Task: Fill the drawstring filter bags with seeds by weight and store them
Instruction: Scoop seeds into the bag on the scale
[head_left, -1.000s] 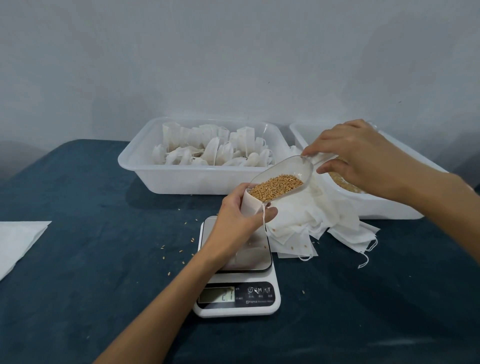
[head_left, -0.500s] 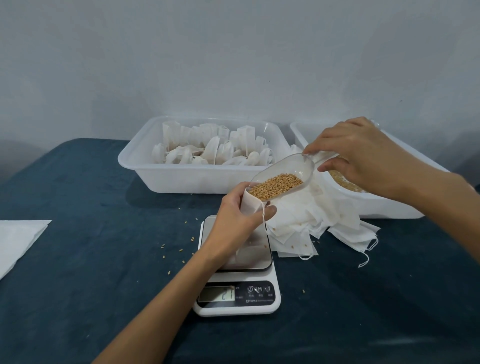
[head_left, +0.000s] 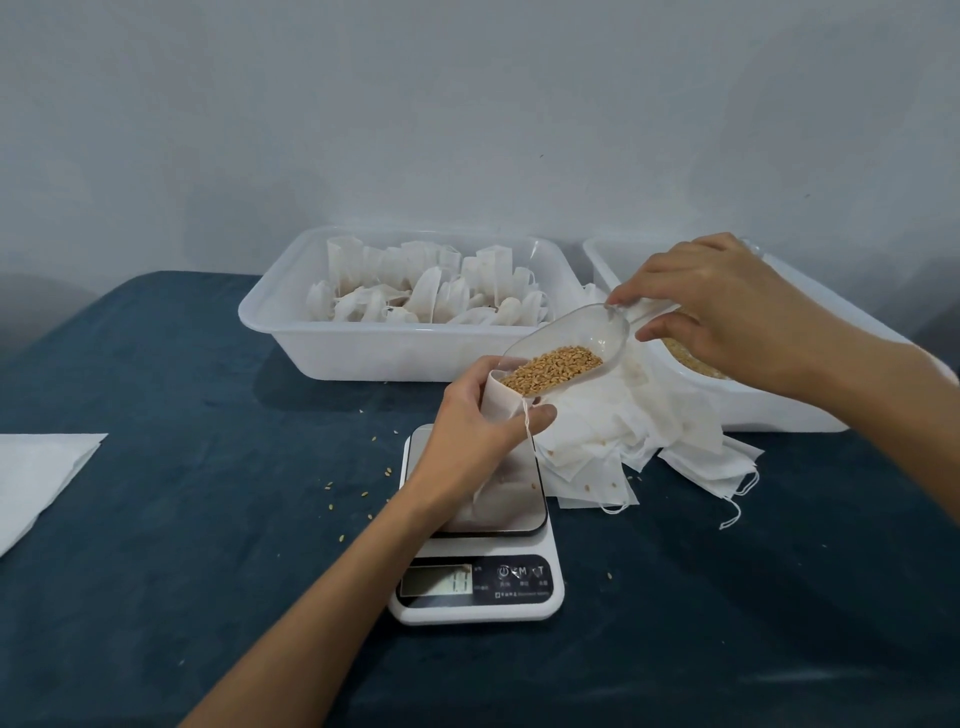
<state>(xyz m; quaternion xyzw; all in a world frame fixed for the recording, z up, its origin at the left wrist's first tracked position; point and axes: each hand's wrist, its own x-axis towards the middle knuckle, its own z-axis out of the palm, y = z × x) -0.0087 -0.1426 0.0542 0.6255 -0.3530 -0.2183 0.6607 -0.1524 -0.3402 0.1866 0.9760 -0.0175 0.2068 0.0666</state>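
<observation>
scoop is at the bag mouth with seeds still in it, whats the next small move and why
Probably tip the scoop a little more with the right hand so the seeds slide into the filter bag. Its lip already sits at the bag mouth, which the left hand holds open over the scale, and most seeds remain in the scoop.

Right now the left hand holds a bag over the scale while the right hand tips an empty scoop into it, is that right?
Not quite: in the head view the scoop is not empty but holds golden seeds. The left hand does hold the bag over the scale, and the right hand tips the scoop.
</observation>
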